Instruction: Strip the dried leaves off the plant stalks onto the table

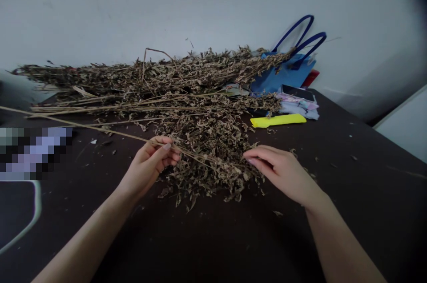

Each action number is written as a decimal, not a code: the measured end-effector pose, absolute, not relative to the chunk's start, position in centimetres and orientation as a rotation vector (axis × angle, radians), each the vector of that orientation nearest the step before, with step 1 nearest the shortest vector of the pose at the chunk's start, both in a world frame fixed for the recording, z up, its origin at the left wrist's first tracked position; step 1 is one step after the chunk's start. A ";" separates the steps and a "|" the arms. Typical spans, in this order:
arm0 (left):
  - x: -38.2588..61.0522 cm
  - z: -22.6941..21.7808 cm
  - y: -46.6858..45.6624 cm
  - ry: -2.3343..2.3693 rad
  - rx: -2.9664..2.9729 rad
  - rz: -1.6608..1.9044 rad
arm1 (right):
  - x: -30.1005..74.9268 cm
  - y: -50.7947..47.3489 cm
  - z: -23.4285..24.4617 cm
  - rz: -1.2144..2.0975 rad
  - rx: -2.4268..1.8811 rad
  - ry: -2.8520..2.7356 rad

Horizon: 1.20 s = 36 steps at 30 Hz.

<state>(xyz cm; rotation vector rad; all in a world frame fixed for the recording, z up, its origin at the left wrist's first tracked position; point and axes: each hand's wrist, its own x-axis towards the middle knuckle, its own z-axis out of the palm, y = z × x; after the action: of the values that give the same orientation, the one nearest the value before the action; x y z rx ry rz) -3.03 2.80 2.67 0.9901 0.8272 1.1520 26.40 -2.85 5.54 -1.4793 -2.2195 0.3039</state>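
My left hand pinches a long, thin dried plant stalk between thumb and fingers. The stalk runs from the left edge down to the right, where its leafy end lies over a heap of crumpled dried leaves. At the right side of that heap, my right hand has its thumb and forefinger pressed together by the stalk's leafy tip. What those fingers hold, if anything, is too small to make out.
Bundles of dried stalks lie along the wall. At the back right stand a blue bag with dark handles and a phone on a cloth. A yellow strip lies before them. Leaf bits dot the dark table.
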 end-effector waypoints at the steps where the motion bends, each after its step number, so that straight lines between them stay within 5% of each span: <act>1: -3.0 2.7 2.7 0.822 1.007 1.151 | 26.1 -2.9 5.6 0.298 -1.462 -2.165; 26: -1.0 2.5 0.6 0.829 1.239 1.126 | 22.3 -3.4 3.2 0.411 -1.365 -2.288; 36: -1.3 2.1 1.2 0.879 0.956 1.140 | 22.5 -3.0 2.8 0.091 -1.358 -2.295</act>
<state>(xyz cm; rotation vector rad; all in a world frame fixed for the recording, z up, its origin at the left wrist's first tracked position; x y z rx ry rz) -1.30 1.24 2.09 0.9564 0.8787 1.1399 22.52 -2.97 2.82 -1.3578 -2.2949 0.0911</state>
